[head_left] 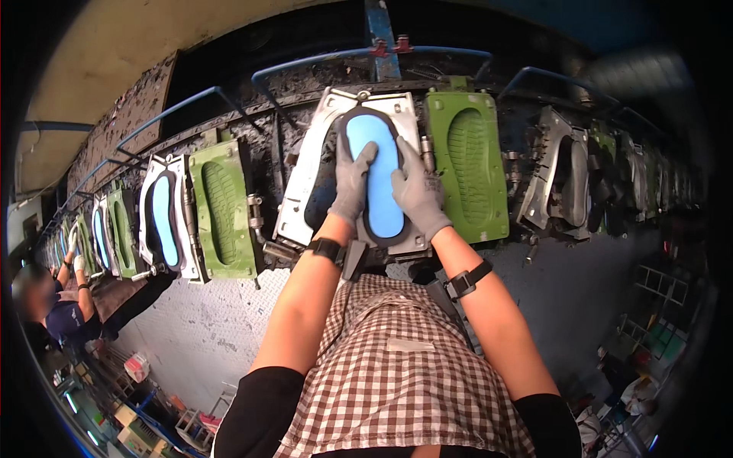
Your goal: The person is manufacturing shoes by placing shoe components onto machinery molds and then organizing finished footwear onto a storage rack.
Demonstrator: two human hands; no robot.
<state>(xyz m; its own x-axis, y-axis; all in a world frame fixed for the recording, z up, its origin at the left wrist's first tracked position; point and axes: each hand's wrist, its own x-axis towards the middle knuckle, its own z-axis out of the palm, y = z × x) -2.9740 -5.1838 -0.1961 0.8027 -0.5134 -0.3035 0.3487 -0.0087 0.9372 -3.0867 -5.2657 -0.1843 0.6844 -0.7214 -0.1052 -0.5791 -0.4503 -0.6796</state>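
Note:
Both my hands, in grey gloves, hold a blue insole (382, 191) with a black rim, its toe end pointing away from me. My left hand (350, 183) grips its left edge, thumb on the blue face. On the opposite edge my right hand (421, 195) has its fingers along the rim and thumb toward the blue. Behind the insole lies a silver mould half (293, 210) with a dark, foot-shaped hollow, partly covered. Hinged at its right is a green mould half (496, 179) with a ribbed, sole-shaped cavity.
To the left, another open mould has a blue insole (163, 217) in its silver half beside a green half (221, 210). More moulds (561, 172) continue right. Blue bent rails (313, 59) run behind. At far left a co-worker (67, 313) reaches toward the moulds.

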